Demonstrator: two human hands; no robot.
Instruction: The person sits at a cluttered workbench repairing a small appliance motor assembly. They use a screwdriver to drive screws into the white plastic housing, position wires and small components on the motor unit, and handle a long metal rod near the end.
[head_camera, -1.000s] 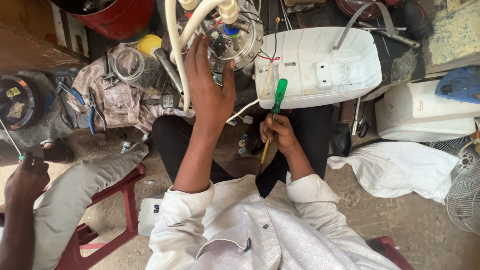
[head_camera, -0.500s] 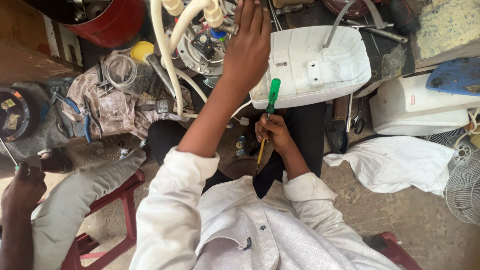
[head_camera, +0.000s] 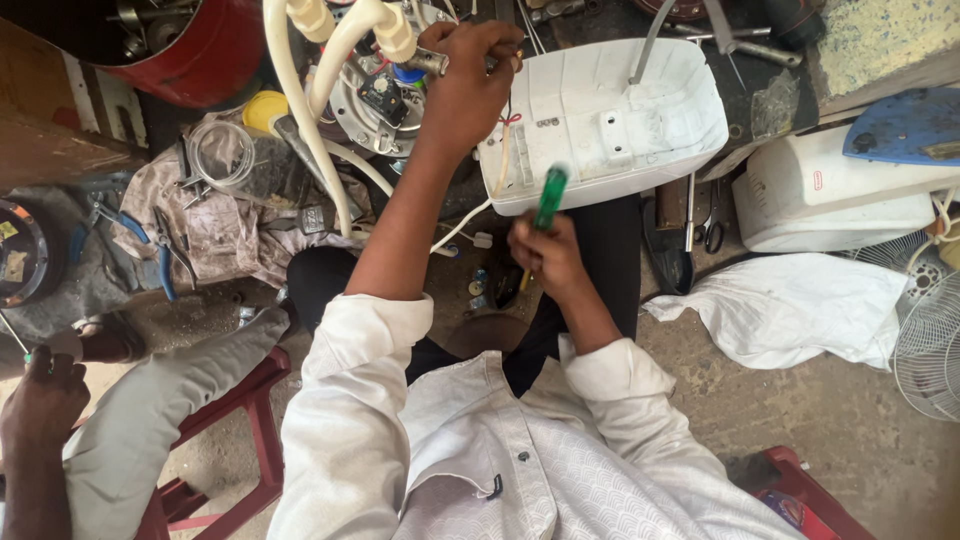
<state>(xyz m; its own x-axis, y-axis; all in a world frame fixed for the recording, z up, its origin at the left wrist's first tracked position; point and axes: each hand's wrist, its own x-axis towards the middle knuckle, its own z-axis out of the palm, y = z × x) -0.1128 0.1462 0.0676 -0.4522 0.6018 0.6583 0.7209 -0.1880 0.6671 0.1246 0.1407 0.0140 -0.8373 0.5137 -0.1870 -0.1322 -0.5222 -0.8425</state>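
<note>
Head view: we are reaching forward with our left hand (head_camera: 470, 85), fingers curled shut around a small metal fitting (head_camera: 432, 62) at the top of a round metal assembly (head_camera: 375, 105), where cream-coloured hoses (head_camera: 330, 55) are joining it. Our right hand (head_camera: 548, 255) is sitting lower, close to our lap, fist closed around a screwdriver with a green handle (head_camera: 549, 197); the handle is sticking up above the fist and looking blurred, and the yellowish shaft is pointing down below the hand. Just beyond that hand, a white plastic housing (head_camera: 610, 120) is lying open side up, touching nothing we are holding. A thin white wire is running from the housing edge down toward the floor. To the left, blue-handled pliers (head_camera: 160, 250) are lying on a dirty cloth (head_camera: 225, 225). At the lower left edge another person's hand (head_camera: 42, 395) is gripping a thin tool; we cannot tell its kind. A white cloth (head_camera: 790, 310) is lying on the floor at right.
</note>
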